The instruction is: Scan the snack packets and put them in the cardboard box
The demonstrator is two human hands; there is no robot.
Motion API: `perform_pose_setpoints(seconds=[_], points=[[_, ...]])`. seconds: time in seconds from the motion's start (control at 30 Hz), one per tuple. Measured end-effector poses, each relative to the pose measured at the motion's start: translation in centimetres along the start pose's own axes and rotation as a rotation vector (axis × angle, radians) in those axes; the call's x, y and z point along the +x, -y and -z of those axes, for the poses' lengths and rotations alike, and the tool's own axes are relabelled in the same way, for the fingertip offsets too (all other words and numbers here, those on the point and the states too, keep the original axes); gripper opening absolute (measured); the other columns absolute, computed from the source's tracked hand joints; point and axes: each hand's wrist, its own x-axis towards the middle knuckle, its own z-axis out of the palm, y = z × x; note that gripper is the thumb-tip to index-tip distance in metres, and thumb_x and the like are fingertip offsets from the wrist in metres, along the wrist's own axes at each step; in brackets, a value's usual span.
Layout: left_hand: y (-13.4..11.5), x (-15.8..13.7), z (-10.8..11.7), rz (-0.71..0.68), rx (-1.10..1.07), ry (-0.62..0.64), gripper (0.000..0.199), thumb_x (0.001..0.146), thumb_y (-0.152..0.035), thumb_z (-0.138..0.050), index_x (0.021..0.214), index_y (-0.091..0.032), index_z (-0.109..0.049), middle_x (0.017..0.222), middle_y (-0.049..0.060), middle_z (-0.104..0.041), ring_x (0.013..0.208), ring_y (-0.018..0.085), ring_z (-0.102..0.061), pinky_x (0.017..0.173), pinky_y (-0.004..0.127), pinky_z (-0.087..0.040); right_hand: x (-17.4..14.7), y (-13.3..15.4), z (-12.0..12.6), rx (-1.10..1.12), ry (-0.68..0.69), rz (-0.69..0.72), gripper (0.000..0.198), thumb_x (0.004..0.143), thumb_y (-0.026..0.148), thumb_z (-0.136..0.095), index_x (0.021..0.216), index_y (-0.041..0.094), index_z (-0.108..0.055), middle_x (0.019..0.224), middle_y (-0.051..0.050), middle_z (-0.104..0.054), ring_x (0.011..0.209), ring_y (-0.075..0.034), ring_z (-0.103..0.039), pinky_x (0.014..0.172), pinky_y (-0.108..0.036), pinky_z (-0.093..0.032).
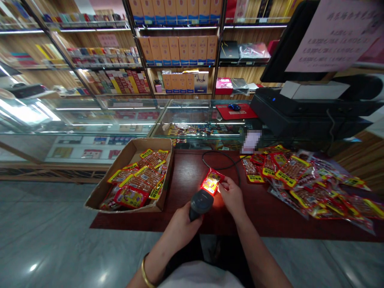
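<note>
In my left hand (183, 226) is a black barcode scanner (201, 203), my fingers wrapped round its handle. Its light falls on a small red and yellow snack packet (211, 181) just beyond it. My right hand (232, 195) pinches that packet by its right edge, above the dark red counter (187, 172). To the left stands an open cardboard box (168, 168) with several snack packets (141, 180) inside. A loose heap of similar packets (318, 184) lies on the counter at the right.
A black cable (220, 168) curls behind the packet. Beyond the counter is a glass display case (192, 112), with a blue mouse (234, 107) on a red mat (240, 113). A black monitor (279, 44) and till equipment (300, 116) stand at the right. Stocked shelves (180, 29) line the back.
</note>
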Motion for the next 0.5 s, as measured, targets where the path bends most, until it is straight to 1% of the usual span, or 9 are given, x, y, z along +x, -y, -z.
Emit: perform_pose_setpoints(seconds=[0.1, 0.2, 0.3, 0.43, 0.5], points=[[0.3, -0.3, 0.3, 0.002, -0.008, 0.013, 0.023, 0.084, -0.026, -0.068, 0.103, -0.015, -0.073, 0.068, 0.003, -0.073, 0.074, 0.024, -0.073, 0.070, 0.029, -0.054, -0.2, 0.2, 0.0, 0.019, 0.001, -0.020, 0.035, 0.084, 0.039, -0.062, 0.113, 0.023, -0.070, 0.099, -0.007, -0.083, 0.092, -0.027, -0.079, 0.081, -0.037, -0.062], [0.3, -0.2, 0.3, 0.011, -0.005, 0.008, 0.024, 0.084, -0.027, -0.068, 0.104, -0.015, -0.073, 0.067, 0.002, -0.072, 0.072, 0.023, -0.072, 0.070, 0.029, -0.055, -0.6, 0.8, 0.1, 0.046, 0.030, -0.043, 0.038, 0.084, 0.043, -0.063, 0.116, 0.021, -0.069, 0.097, -0.007, -0.083, 0.086, -0.026, -0.079, 0.076, -0.036, -0.063], [0.2, -0.1, 0.1, 0.002, -0.005, -0.003, 0.024, 0.085, -0.025, -0.066, 0.106, -0.015, -0.073, 0.066, 0.002, -0.072, 0.072, 0.023, -0.071, 0.070, 0.029, -0.055, -0.9, 1.4, 0.3, 0.052, 0.064, -0.026, 0.039, 0.085, 0.043, -0.064, 0.118, 0.022, -0.069, 0.097, -0.006, -0.084, 0.083, -0.025, -0.079, 0.074, -0.034, -0.062], [0.0, -0.2, -0.1, -0.009, 0.010, -0.004, 0.023, 0.085, -0.023, -0.065, 0.105, -0.015, -0.073, 0.064, 0.001, -0.070, 0.073, 0.023, -0.071, 0.071, 0.030, -0.054, -0.9, 1.9, 0.5, -0.045, 0.010, 0.006, 0.036, 0.086, 0.038, -0.061, 0.118, 0.022, -0.068, 0.097, -0.005, -0.084, 0.088, -0.025, -0.080, 0.077, -0.034, -0.061], [0.0, -0.3, 0.0, -0.004, 0.013, 0.002, 0.023, 0.085, -0.023, -0.064, 0.104, -0.015, -0.073, 0.064, 0.001, -0.070, 0.072, 0.023, -0.071, 0.071, 0.030, -0.054, -1.1, 2.1, 0.4, -0.075, 0.026, 0.026, 0.035, 0.087, 0.037, -0.061, 0.118, 0.023, -0.068, 0.097, -0.005, -0.084, 0.090, -0.025, -0.080, 0.079, -0.034, -0.061]])
